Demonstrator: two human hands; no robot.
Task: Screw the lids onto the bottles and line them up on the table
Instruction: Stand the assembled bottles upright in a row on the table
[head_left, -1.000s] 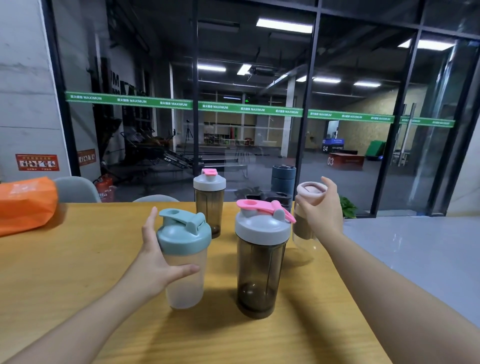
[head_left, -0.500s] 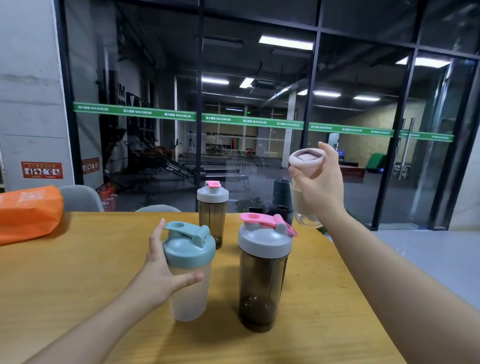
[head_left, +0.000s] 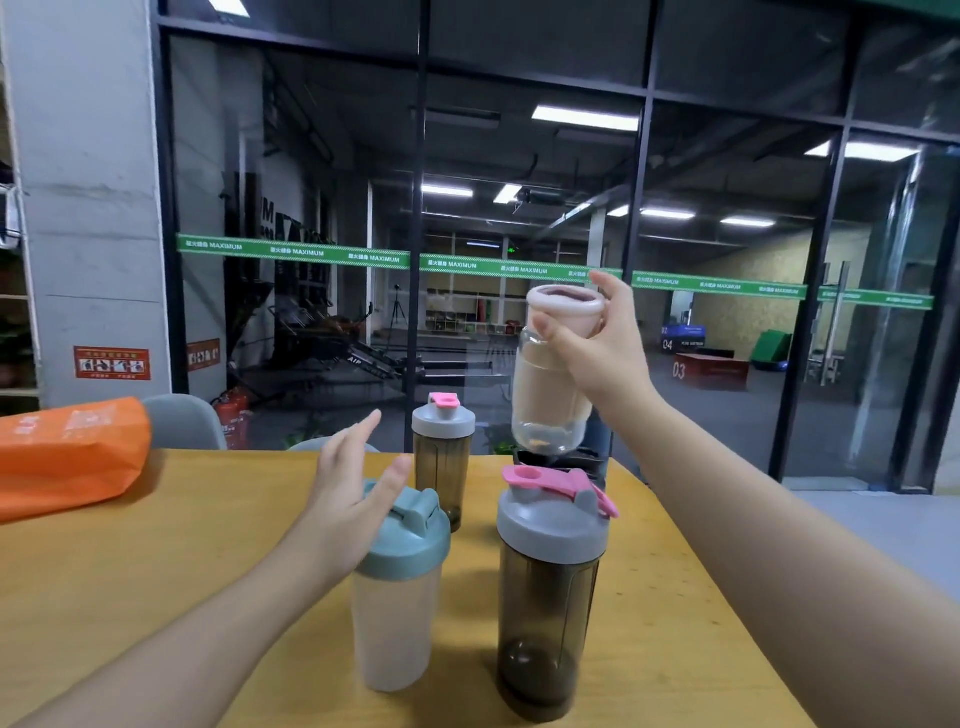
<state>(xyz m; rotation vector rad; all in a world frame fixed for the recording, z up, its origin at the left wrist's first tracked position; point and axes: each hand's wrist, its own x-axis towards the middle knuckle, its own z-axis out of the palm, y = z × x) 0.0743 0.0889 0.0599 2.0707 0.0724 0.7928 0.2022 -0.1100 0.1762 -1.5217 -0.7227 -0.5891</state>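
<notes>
I count 3 capped on yellow wooden table (head_left: 156, 561): frosted teal-lid shaker (head_left: 397, 592), big smoky pink-flip shaker (head_left: 550, 597), small smoky one (head_left: 444, 457) behind. Right hand (head_left: 597, 353) grips clear pink-lid bottle (head_left: 553, 374) airborne, tilted. Left hand (head_left: 353, 493) fingers spread, just beside teal lid. Left to do, I'd judge: set it down, line up.

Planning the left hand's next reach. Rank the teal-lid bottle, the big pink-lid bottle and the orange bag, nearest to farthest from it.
1. Teal-lid bottle: right beside the left hand.
2. Big pink-lid bottle: farther to the right.
3. Orange bag: far left edge of the table.
</notes>
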